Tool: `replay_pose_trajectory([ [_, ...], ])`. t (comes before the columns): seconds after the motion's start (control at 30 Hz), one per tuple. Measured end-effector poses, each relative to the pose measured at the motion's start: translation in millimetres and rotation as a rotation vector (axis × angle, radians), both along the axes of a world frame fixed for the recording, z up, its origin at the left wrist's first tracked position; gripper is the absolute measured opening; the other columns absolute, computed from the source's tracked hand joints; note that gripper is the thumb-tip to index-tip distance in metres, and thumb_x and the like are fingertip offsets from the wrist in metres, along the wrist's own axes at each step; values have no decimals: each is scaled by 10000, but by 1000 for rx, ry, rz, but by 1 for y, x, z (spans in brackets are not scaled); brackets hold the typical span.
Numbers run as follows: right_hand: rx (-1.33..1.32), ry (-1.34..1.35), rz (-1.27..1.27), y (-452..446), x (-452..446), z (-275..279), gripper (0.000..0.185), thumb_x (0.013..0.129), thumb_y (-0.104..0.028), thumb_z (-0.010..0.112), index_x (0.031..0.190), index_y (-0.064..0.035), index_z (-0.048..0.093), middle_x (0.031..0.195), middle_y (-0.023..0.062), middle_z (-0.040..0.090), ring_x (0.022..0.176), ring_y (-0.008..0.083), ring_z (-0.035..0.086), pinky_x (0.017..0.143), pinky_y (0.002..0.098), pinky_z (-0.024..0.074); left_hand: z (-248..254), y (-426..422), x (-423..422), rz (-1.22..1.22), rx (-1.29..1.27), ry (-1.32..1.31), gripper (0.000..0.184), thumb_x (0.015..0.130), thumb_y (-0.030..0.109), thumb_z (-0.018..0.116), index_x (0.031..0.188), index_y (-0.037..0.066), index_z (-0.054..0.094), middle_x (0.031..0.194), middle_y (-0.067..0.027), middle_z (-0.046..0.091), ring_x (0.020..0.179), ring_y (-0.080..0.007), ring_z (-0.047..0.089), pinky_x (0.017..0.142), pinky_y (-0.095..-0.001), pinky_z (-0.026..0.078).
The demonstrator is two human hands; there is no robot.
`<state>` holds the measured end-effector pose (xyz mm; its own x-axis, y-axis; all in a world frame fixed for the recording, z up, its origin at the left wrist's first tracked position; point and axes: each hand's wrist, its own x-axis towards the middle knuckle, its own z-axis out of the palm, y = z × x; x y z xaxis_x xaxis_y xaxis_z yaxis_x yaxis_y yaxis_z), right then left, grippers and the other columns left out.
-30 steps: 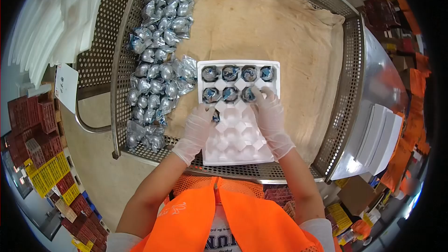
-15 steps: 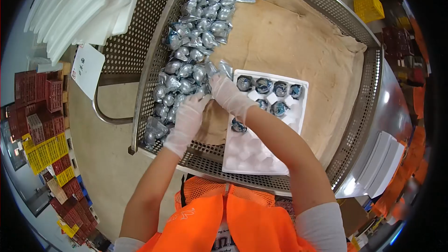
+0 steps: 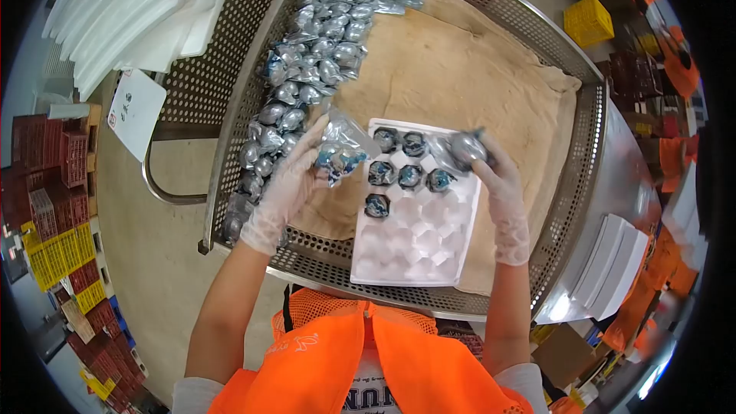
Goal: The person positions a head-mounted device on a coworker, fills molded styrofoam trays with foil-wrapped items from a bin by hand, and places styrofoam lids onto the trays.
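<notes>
My left hand [image 3: 295, 176], in a thin clear glove, grips a shiny egg-shaped packet [image 3: 343, 155] with blue print on its lower part, just left of the white tray. My gloved right hand [image 3: 500, 176] has its fingers round a silver egg-shaped packet [image 3: 464, 149] over the tray's far right corner, slightly blurred. The white moulded tray [image 3: 414, 277] has rounded cups. Several blue-and-silver packets [image 3: 410, 176] sit in its far and left cups; bare cups show nearer me. A heap of silver packets [image 3: 322, 46] lines the bin's left side.
The perforated metal bin [image 3: 322, 264] has raised walls around a tan cloth [image 3: 475, 54]. White foam trays [image 3: 130, 15] are stacked at upper left, beside a hanging white card [image 3: 136, 113]. More white trays [image 3: 609, 268] stand right. A yellow crate [image 3: 588, 21] is beyond.
Both hands were together at the heap. Now my right hand has moved right over the tray with a silver packet, and my left has lifted a blue-printed packet beside the tray.
</notes>
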<state>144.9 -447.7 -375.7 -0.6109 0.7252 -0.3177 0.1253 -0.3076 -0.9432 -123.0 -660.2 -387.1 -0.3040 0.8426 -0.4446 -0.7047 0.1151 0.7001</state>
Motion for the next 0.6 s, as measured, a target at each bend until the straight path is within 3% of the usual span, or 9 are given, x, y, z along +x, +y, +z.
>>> replay_pose_trajectory([
  [0.17, 337, -277, -78, -10, 83, -44, 417, 833, 13, 651, 1236, -21, 549, 1152, 75, 617, 1031, 156, 597, 862, 293, 498, 1, -6, 44, -62, 142, -202, 567, 950, 138, 529, 1470, 83, 312, 1248, -41, 520, 956, -115, 555, 826, -239, 493],
  [0.23, 478, -472, -5, -14, 88, -49, 437, 798, 41, 650, 1213, -70, 568, 1141, 76, 631, 962, 181, 636, 837, 290, 510, -1, -4, 56, -168, 53, 341, 631, 867, 62, 646, 1434, 60, 369, 1225, -34, 527, 953, -134, 550, 838, -237, 473],
  [0.27, 477, -480, -15, -14, 90, -59, 437, 798, 41, 650, 1213, -70, 568, 1141, 76, 631, 962, 181, 636, 837, 290, 510, -2, -3, 58, -178, 58, 336, 631, 867, 62, 646, 1434, 60, 369, 1225, -34, 527, 953, -134, 550, 838, -237, 473],
  [0.37, 779, -522, 129, -9, 87, -82, 432, 772, 13, 670, 1179, -107, 586, 1159, 94, 627, 923, 258, 653, 798, 304, 527, 0, -3, 57, -329, -305, 1060, 564, 771, 63, 736, 1302, 113, 551, 1243, -95, 533, 1031, -181, 545, 866, -281, 469],
  [0.4, 889, -562, 208, -6, 83, -83, 373, 788, -26, 659, 1143, -116, 592, 1145, 93, 625, 900, 283, 649, 761, 326, 535, 4, -1, 57, -323, -330, 1220, 551, 676, 150, 806, 1196, 149, 623, 1228, -151, 539, 1096, -291, 547, 982, -382, 410],
  [0.43, 996, -602, 285, -6, 80, -83, 314, 803, -64, 648, 1107, -125, 598, 1132, 92, 624, 877, 308, 645, 723, 349, 542, 10, 0, 58, -329, -335, 1227, 551, 676, 150, 806, 1196, 149, 623, 1228, -151, 539, 1096, -291, 547, 982, -382, 410],
  [0.47, 988, -596, 280, -7, 79, -82, 314, 803, -64, 648, 1107, -125, 598, 1132, 92, 624, 877, 308, 645, 723, 349, 542, 18, -1, 59, -310, -289, 1611, 566, 656, 208, 819, 1186, 160, 630, 1216, -145, 548, 1104, -309, 535, 1025, -438, 345],
  [0.57, 1198, -751, 649, -8, 70, -75, 207, 832, -111, 600, 1038, -126, 590, 1026, 82, 621, 822, 281, 642, 650, 383, 536, 23, 3, 76, -364, -266, 2015, 608, 640, 321, 825, 1202, 200, 625, 1201, -136, 563, 1134, -312, 510, 1098, -554, 161],
  [0.6, 1227, -781, 590, -9, 65, -84, 184, 831, -110, 581, 1015, -121, 582, 978, 79, 606, 788, 270, 636, 631, 385, 533, 18, 5, 83, -507, -205, 1840, 619, 649, 322, 820, 1220, 203, 613, 1198, -137, 566, 1129, -300, 519, 1079, -514, 230],
])
